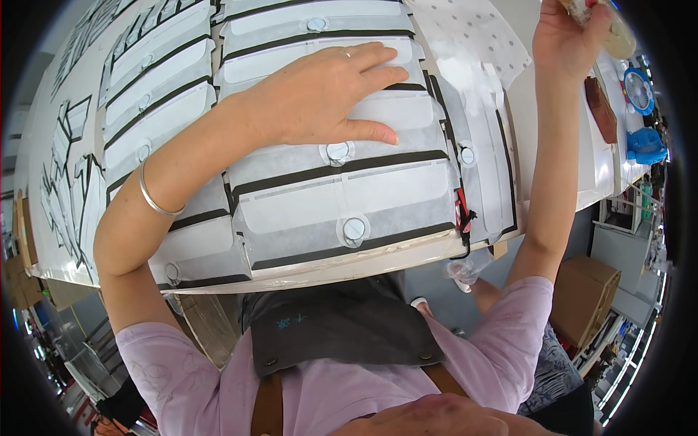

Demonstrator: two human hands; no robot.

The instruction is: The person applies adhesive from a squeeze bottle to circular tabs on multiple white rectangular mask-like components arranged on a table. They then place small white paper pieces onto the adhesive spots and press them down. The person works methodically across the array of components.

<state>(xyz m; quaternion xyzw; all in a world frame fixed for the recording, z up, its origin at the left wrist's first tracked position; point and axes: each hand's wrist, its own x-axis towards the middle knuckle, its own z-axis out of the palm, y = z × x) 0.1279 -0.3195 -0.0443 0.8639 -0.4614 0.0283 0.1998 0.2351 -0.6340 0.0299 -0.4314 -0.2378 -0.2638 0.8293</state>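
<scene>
My left hand [320, 94] lies flat over a column of overlapping white sheets [291, 214], its fingers spread and holding nothing. Each sheet has a black strip along its edge and a round whitish disc [354, 229] near the middle of that edge. One disc [337, 151] is just below my left thumb. Raised at the far right, my right hand [567, 36] is closed around a yellowish, translucent container [618, 40] with a rounded end. Its upper part is cut off by the picture's rim, so its exact kind is unclear.
More such sheets [163, 109] overlap in a column to the left, beside loose black-edged strips [69, 182]. Dotted white sheeting [480, 29] lies at the back. On the right are a brown block [600, 109], a blue fan [639, 91] and a cardboard box [585, 298].
</scene>
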